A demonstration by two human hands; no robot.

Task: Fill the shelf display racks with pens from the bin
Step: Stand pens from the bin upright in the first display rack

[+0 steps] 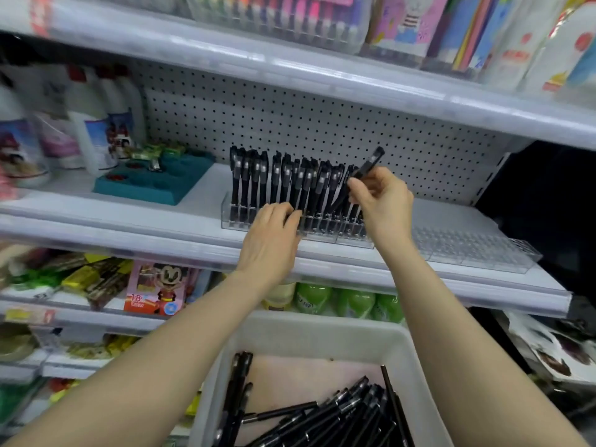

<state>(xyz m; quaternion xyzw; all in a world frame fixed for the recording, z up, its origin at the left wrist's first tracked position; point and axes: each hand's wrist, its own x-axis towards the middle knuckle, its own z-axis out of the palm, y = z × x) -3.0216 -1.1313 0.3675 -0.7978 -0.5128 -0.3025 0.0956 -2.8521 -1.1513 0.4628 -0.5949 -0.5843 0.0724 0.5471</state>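
A clear plastic display rack (232, 217) stands on the middle shelf with several black pens (283, 182) upright in its slots. My right hand (380, 195) is shut on one black pen (371, 164), held tilted above the rack's right end. My left hand (274, 233) rests against the rack's front with its fingers touching the lower parts of the standing pens. A second clear rack (477, 250) to the right holds no pens. Below, a white bin (309, 337) holds a heap of several loose black pens (338, 414).
A teal tray (151, 185) and white bottles (96, 130) stand left of the rack. A pegboard (322, 124) backs the shelf. The upper shelf edge (322, 79) overhangs. Snack packs and green bottles (354, 301) fill the shelf below.
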